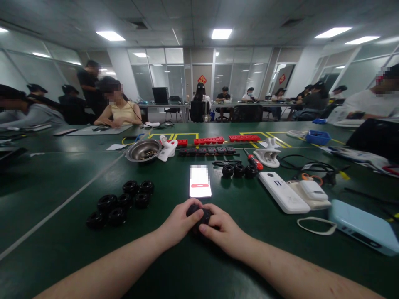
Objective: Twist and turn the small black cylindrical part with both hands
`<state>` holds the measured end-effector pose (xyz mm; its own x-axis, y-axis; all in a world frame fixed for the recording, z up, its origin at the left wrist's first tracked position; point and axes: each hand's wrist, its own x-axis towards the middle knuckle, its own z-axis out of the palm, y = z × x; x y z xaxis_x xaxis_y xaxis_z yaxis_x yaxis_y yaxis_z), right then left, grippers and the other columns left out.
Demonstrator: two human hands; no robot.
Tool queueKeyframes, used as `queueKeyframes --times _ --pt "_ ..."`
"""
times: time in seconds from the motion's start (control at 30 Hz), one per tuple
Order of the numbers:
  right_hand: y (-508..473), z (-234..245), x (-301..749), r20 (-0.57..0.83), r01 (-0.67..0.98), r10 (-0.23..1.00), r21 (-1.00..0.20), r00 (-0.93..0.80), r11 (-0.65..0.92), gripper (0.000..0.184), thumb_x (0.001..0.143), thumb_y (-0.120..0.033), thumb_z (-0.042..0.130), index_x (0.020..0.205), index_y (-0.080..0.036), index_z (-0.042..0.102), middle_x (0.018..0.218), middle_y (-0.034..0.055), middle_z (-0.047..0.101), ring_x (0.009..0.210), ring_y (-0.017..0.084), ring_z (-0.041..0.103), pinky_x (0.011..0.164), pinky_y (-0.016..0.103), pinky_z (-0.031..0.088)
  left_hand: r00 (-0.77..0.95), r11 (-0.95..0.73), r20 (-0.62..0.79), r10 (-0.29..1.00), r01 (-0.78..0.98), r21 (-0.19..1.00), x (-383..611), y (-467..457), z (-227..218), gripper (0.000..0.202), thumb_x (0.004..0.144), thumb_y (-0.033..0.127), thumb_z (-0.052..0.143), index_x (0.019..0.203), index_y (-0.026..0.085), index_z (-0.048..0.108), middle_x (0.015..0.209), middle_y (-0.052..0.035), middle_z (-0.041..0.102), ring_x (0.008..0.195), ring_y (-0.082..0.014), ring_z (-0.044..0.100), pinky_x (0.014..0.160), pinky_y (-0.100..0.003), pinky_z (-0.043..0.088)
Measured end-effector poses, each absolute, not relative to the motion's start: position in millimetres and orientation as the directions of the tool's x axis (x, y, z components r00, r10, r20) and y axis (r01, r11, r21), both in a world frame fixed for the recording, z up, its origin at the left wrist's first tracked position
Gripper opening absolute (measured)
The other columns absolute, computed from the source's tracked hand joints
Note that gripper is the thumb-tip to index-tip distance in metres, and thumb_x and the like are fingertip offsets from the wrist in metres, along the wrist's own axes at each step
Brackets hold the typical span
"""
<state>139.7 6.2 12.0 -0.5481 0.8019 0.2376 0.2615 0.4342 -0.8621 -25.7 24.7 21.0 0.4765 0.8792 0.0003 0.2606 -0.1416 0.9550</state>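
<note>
Both hands close around one black round part (204, 216) above the green table, near the middle. My left hand (182, 218) grips it from the left, its thumb lying across the top. From the right, my right hand (222, 226) holds the same part between thumb and bent fingers. The fingers cover much of it, so its exact kind is unclear. Just beyond the hands lies a phone (200, 182) with a lit screen. Several similar black ring-shaped parts (107, 202) sit in a group at the left, and three more (239, 170) stand right of the phone.
A metal bowl (144, 150) holds small brass-coloured pieces. Red trays (208, 140) and a black strip (207, 152) lie farther back. At right are a screwdriver (254, 160), white power bank (282, 193), light-blue device (363, 224) and cables. Several people sit around.
</note>
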Motion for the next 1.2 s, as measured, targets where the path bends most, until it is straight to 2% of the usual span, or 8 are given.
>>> queueKeyframes --times 0.1,0.27,0.4,0.6,0.73,0.83,1.1,1.2 --pt "4.8 11.8 140.2 0.259 0.241 0.792 -0.861 -0.552 0.449 0.037 0.081 -0.045 0.045 0.073 -0.016 0.065 0.104 0.0053 0.046 0.090 0.017 0.049 0.079 0.029 0.041 0.470 -0.132 -0.015 0.883 0.278 0.952 -24.8 23.7 23.8 0.030 0.074 0.045 0.048 0.085 0.017 0.050 0.078 0.0000 0.050 0.068 -0.0134 0.050 0.056 -0.023 0.042" --pt "4.5 12.3 140.1 0.236 0.277 0.803 -0.854 -0.547 0.440 0.042 0.088 -0.041 0.033 0.078 -0.016 0.065 0.103 0.0056 0.046 0.091 0.016 0.049 0.081 0.029 0.040 0.472 -0.068 -0.060 0.880 0.249 0.966 -22.6 23.5 20.3 0.028 0.073 0.042 0.051 0.086 0.017 0.048 0.080 -0.0003 0.049 0.064 -0.0131 0.051 0.053 -0.025 0.045" --pt "6.0 12.4 139.3 0.228 0.297 0.803 -0.845 -0.550 0.444 0.038 0.086 -0.041 0.038 0.077 -0.016 0.066 0.104 0.0062 0.047 0.092 0.017 0.049 0.081 0.030 0.040 0.469 -0.096 -0.026 0.883 0.235 0.967 -24.0 25.1 14.9 0.031 0.074 0.046 0.048 0.086 0.017 0.048 0.076 0.0008 0.049 0.058 -0.0107 0.049 0.049 -0.022 0.043" --pt "5.6 12.4 138.2 0.250 0.272 0.803 -0.852 -0.541 0.448 0.024 0.078 -0.036 0.053 0.070 -0.017 0.065 0.105 0.0049 0.047 0.093 0.017 0.048 0.081 0.030 0.040 0.451 -0.144 0.007 0.892 0.270 0.952 -26.7 25.8 16.3 0.034 0.075 0.049 0.044 0.086 0.017 0.051 0.075 0.0005 0.049 0.062 -0.0114 0.047 0.048 -0.019 0.038" --pt "4.3 14.5 139.4 0.254 0.225 0.791 -0.870 -0.557 0.438 0.034 0.084 -0.042 0.042 0.080 -0.017 0.065 0.103 0.0053 0.046 0.093 0.017 0.048 0.082 0.030 0.040 0.466 -0.091 -0.038 0.884 0.251 0.964 -23.7 23.3 21.4 0.030 0.075 0.045 0.047 0.086 0.017 0.049 0.075 0.0012 0.049 0.058 -0.0107 0.049 0.048 -0.021 0.040" --pt "4.5 13.8 140.3 0.252 0.223 0.794 -0.874 -0.553 0.432 0.039 0.088 -0.040 0.033 0.082 -0.018 0.065 0.101 0.0049 0.046 0.092 0.015 0.048 0.082 0.029 0.040 0.474 -0.073 -0.062 0.878 0.261 0.962 -22.1 22.3 23.3 0.028 0.075 0.043 0.047 0.086 0.017 0.048 0.076 0.0008 0.050 0.058 -0.0108 0.050 0.049 -0.022 0.042" --pt "6.5 12.0 139.0 0.241 0.273 0.799 -0.853 -0.551 0.445 0.036 0.086 -0.038 0.038 0.079 -0.016 0.066 0.104 0.0064 0.047 0.094 0.017 0.048 0.083 0.030 0.039 0.473 -0.090 -0.047 0.880 0.262 0.961 -24.4 23.1 21.2 0.027 0.076 0.042 0.048 0.087 0.017 0.048 0.078 0.0008 0.049 0.060 -0.0113 0.051 0.051 -0.023 0.044" --pt "7.4 12.1 139.2 0.239 0.245 0.798 -0.869 -0.553 0.430 0.026 0.082 -0.034 0.048 0.076 -0.016 0.066 0.106 0.0058 0.047 0.094 0.017 0.048 0.083 0.031 0.039 0.461 -0.094 -0.039 0.887 0.263 0.960 -25.6 24.3 19.6 0.028 0.075 0.042 0.048 0.088 0.018 0.049 0.080 0.0000 0.049 0.064 -0.0120 0.050 0.051 -0.022 0.043"
